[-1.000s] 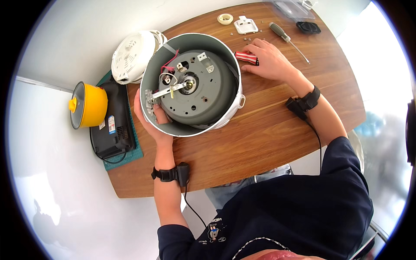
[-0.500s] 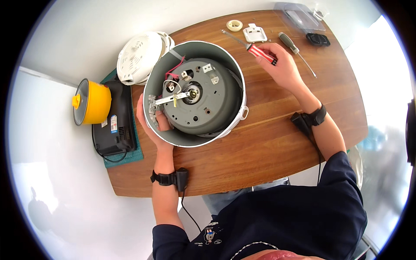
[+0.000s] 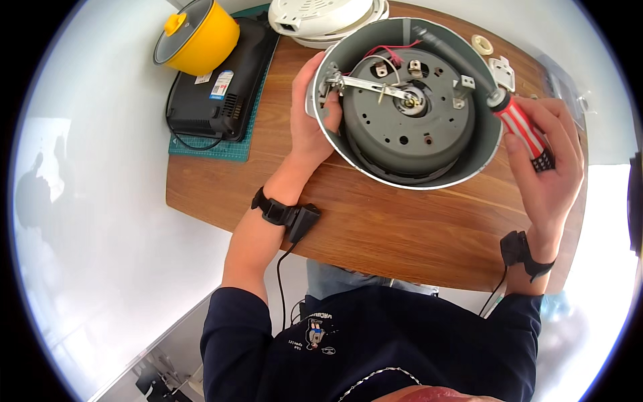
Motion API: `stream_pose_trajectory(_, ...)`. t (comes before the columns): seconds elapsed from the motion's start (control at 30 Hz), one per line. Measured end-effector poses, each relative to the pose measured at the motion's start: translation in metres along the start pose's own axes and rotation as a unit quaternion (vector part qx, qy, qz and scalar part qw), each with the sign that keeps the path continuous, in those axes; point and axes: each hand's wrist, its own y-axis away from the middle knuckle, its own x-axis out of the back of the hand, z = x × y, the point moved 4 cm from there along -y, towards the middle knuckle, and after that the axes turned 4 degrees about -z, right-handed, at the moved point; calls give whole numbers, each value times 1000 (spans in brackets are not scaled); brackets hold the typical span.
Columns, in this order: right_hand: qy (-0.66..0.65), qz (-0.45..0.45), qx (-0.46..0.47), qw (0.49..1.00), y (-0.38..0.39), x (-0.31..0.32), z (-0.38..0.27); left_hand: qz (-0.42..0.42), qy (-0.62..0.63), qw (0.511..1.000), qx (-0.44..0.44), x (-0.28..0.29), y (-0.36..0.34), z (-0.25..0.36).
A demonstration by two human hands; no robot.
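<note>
My left hand [image 3: 309, 134] is closed on the left wall of a round metal housing [image 3: 478, 144], thumb inside the rim. Inside sit a grey drilled plate [image 3: 375, 127], a metal lever [image 3: 372, 86] reaching toward the centre, and pink and white wires [image 3: 395, 57]. My right hand [image 3: 556, 174] grips a screwdriver [image 3: 521, 127] by its red-and-white striped handle. The blurred shaft points up-left, over the housing’s back right part, with its tip near the back rim. I cannot tell whether it touches the metal.
A yellow pot [image 3: 204, 47] sits on a black appliance [image 3: 197, 110] over a green mat [image 3: 234, 151] at left. White plastic covers [image 3: 318, 17] lie at the back. A cream ring [image 3: 481, 45], white plate [image 3: 502, 70] and clear tray [image 3: 562, 90] are at back right of the wooden table [image 3: 388, 228].
My right hand has lifted the striped screwdriver from beside the housing to over its back right. The camera view has shifted, with the housing appearing higher and farther right.
</note>
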Motion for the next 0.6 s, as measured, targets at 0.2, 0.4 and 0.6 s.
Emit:
stream_pose_trajectory(0.2, 56, -107, 106, 987, -15, -23, -38, 7, 0, 1000, 3, 2, 2, -5)
stream_pose_trajectory(0.4, 81, -147, 151, 974, -21, -43, -45, 2, -45, 998, -35, 2, -1, 0)
stream_pose_trajectory(0.6, 103, -173, 137, 970, -23, -50, -53, -1, -94, 994, -51, 4, -2, 4)
